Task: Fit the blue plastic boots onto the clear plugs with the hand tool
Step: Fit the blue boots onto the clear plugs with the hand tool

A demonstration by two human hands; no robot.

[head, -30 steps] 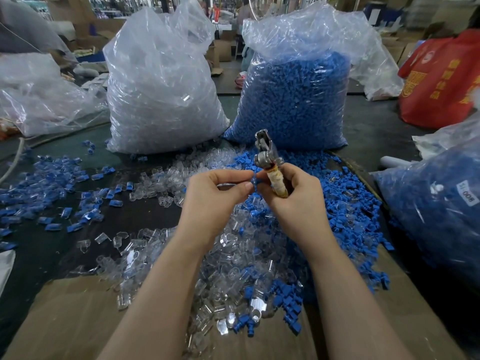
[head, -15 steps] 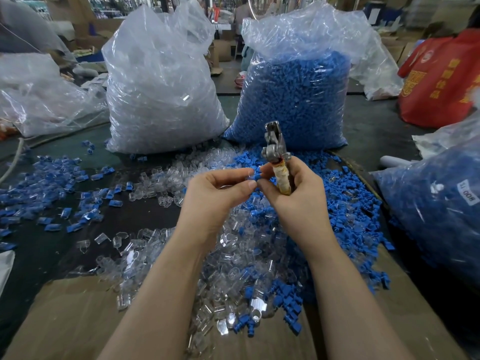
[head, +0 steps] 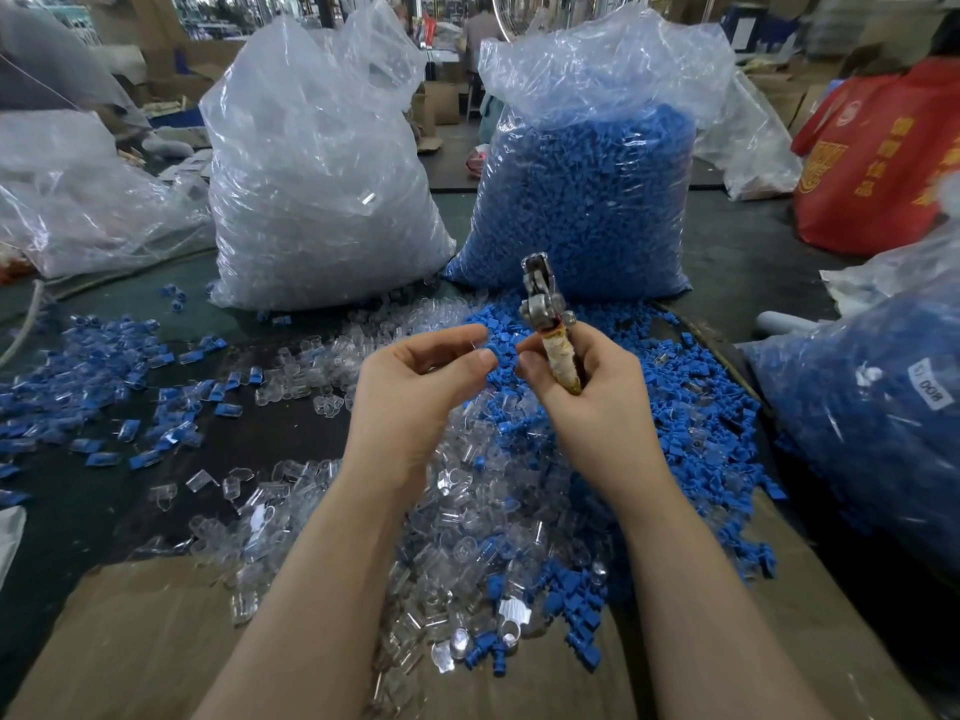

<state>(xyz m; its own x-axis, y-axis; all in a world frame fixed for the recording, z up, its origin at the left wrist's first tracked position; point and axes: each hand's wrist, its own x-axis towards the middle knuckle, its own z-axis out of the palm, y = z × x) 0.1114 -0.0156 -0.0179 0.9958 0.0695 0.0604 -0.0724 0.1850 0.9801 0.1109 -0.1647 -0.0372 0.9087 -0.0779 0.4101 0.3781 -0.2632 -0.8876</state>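
While I am keeping both hands raised over the counter (head: pixel 93 501) so the loose parts stay within reach, my left hand (head: pixel 415 392) is pinching something small I cannot make out, and my right hand (head: pixel 587 402) is clenching the hand tool (head: pixel 551 330) upright, its metal head clear of the blue boots (head: pixel 691 407) and clear plugs (head: pixel 467 522) heaped below

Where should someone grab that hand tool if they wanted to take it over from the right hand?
Probably the bare metal head, pinched from above. The hand tool stands nearly upright in the right hand, whose fingers wrap the taped handle, so only the head sticks out free. The left hand sits just beside it, fingertips pinched together, so come down from the top rather than from the left.
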